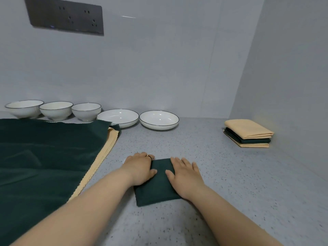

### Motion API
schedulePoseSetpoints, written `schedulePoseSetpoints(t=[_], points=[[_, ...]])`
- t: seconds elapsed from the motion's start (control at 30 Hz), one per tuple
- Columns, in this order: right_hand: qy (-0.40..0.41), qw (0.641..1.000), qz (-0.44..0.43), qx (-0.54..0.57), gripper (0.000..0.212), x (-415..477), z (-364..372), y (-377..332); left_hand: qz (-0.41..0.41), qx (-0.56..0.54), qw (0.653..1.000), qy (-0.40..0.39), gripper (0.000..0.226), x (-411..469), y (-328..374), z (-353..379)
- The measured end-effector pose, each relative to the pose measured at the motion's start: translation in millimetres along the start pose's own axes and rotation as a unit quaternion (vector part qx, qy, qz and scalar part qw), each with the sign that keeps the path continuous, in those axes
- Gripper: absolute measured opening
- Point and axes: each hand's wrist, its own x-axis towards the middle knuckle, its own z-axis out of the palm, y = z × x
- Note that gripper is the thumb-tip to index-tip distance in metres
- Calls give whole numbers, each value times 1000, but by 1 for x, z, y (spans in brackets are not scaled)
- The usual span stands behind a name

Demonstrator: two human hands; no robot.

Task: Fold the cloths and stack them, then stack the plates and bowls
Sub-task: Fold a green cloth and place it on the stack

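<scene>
My left grip and right grip, released, press the cloth flat. Risk: folds springing open on lifting.

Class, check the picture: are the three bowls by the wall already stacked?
No, the left bowl, middle bowl and right bowl stand side by side on the counter, none nested.

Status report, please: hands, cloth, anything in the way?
Left hand, right hand flat on folded green cloth. Stack of three far right, nothing between. Bowls, plates not yet stacked.
</scene>
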Motion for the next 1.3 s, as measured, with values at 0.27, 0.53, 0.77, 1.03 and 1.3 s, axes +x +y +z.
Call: schedulePoseSetpoints(t=[0.27,0.53,0.77,1.03,1.3], points=[[21,998,-26,62,57,-17,2,9,-33,-157,974,-158,23,-12,-14,-22],[-31,881,-16,471,24,-34,-22,20,31,-354,931,-81,14,-28,-8,-41],[30,765,-30,643,15,-40,-46,57,55,-540,838,-57,28,-13,23,-54],[146,722,18,676,17,-25,-76,134,-23,-830,557,-24,13,32,106,-4],[294,795,146,510,20,28,-117,218,-20,-784,609,115,49,114,194,-1]])
